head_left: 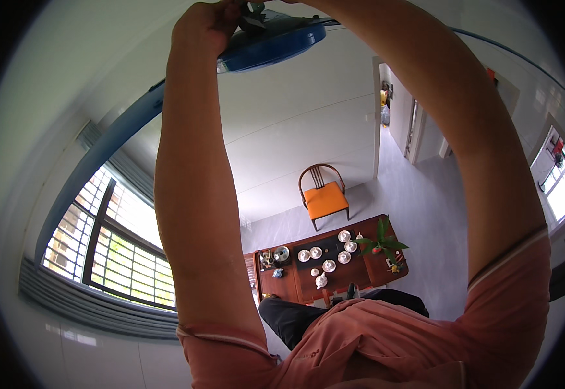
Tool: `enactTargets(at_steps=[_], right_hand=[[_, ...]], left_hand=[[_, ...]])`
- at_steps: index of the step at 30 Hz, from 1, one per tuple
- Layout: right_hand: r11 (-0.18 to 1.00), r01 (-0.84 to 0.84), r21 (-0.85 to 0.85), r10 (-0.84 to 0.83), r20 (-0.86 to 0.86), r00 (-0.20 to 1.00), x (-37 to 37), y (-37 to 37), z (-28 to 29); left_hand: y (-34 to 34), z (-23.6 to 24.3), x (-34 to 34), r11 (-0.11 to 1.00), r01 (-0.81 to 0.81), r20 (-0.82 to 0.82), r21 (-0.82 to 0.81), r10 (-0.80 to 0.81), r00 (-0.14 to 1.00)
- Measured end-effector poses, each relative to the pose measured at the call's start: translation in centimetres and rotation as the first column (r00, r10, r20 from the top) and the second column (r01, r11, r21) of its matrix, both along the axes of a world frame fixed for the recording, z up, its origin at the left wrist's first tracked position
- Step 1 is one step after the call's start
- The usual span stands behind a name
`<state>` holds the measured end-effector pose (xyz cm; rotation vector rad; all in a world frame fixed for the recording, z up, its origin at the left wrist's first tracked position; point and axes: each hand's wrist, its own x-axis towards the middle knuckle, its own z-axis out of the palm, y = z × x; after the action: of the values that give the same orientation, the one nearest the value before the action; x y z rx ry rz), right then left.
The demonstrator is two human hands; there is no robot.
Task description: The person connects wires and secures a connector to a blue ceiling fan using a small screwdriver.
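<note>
Both my arms are raised high, up to a blue ceiling fan (273,52) at the top of the head view. My left hand (201,29) is at the left side of its round hub, fingers curled in beside a dark metal bracket (252,21). What those fingers hold is hidden at the picture's edge. Only a sliver of my right hand (290,1) shows at the top edge, above the hub; its fingers are cut off. One long blue fan blade (94,152) bends down the left side, behind my left forearm. Another blade (506,48) runs off to the right.
Below me stands a reddish-brown wooden tea table (282,285) with several white cups, a teapot (321,280) and a green plant (383,240). Beyond it is a wooden chair with an orange seat (326,200). A barred window (127,253) with grey curtains is at left, a doorway (393,117) at right.
</note>
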<state>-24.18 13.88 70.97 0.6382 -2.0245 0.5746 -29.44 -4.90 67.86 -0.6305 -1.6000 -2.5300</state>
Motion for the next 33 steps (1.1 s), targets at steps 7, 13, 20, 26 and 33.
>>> enactTargets(at_steps=[7, 13, 20, 26, 33], right_hand=[[0.998, 0.007, -0.06, -0.012, -0.08, 0.997, -1.6, 0.3, -0.5], [1.0, 0.003, -0.008, -0.003, -0.016, 1.0, -1.5, -0.4, 0.6], [0.933, 0.194, 0.304, -0.145, -0.177, 0.973, -2.3, -0.2, 0.0], [0.689, 0.454, 0.565, -0.19, -0.464, 0.865, -4.8, 0.9, 0.2], [0.619, 0.494, 0.61, -0.226, -0.464, 0.857, -2.8, 0.2, -0.1]], left_hand=[[2.2, -0.2, 4.9, 0.869, -0.344, -0.174, -0.356, 0.3, 0.938], [-0.7, 1.2, 3.8, 0.871, -0.305, -0.188, -0.384, 0.25, 0.95], [0.3, 1.0, 4.2, 0.809, -0.37, -0.165, -0.457, 0.332, 0.929], [1.8, 0.1, 4.7, 0.885, -0.283, -0.048, -0.369, 0.286, 0.957], [0.6, 0.1, 4.2, 0.961, -0.184, 0.155, -0.206, 0.218, 0.964]])
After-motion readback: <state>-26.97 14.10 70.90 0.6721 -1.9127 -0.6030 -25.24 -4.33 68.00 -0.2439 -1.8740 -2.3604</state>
